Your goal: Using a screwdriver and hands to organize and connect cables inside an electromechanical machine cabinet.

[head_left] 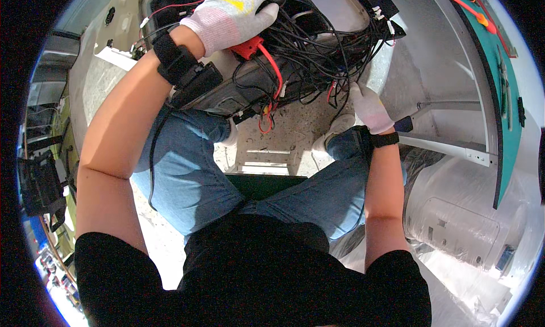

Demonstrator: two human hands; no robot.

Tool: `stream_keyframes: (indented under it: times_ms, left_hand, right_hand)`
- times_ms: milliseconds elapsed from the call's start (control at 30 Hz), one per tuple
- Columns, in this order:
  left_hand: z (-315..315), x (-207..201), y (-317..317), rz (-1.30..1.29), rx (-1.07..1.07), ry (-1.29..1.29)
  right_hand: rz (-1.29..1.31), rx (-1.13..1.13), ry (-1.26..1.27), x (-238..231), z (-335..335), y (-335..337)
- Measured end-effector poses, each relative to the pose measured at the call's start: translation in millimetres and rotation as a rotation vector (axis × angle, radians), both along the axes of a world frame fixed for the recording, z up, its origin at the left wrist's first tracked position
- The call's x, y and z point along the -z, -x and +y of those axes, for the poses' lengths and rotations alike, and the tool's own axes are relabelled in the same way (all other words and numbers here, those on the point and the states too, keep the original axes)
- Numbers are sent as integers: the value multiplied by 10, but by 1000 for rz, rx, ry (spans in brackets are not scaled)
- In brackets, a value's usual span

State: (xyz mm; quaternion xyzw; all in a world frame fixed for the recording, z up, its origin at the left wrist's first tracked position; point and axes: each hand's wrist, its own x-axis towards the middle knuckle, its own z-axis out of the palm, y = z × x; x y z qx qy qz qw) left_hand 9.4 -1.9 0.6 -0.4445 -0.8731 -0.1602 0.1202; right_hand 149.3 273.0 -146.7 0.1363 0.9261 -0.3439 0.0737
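Note:
A tangled bundle of black cables [318, 40] spills over the near edge of a dark housing [213, 100] in front of me. My left hand [238, 15], in a white and pink knit glove, curls around black cable at the top of the picture; its fingertips are partly cut off. Beneath that wrist sits a red connector block [247, 47] with a thick red cable [274, 68] hanging from it. Lower on the right, my gloved right hand [372, 108] pinches a black cable at the edge of the bundle. Small white plugs [390, 27] show at the bundle's far right.
At the right, a teal board [507, 111] holds tools, including red and orange-handled ones [477, 13]. A metal frame bar [443, 145] runs below it. Clear plastic wrap covers a white object [460, 225]. A beige panel [122, 20] stands at the far left. A stool-like frame [267, 156] lies between my legs.

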Motion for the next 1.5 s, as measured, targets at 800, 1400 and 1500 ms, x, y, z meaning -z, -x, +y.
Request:
stream_keyframes:
  times_ms: [800, 1400, 1500]
  left_hand:
    - [-27, -69, -3, -20, 0, 42]
    - [18, 25, 51, 53, 32, 32]
    - [29, 32, 50, 67, 38, 24]
  right_hand:
    - [310, 433, 13, -43, 123, 49]
    - [89, -518, 238, -99, -1330, -227]
    - [119, -585, 213, -4, -1347, -181]
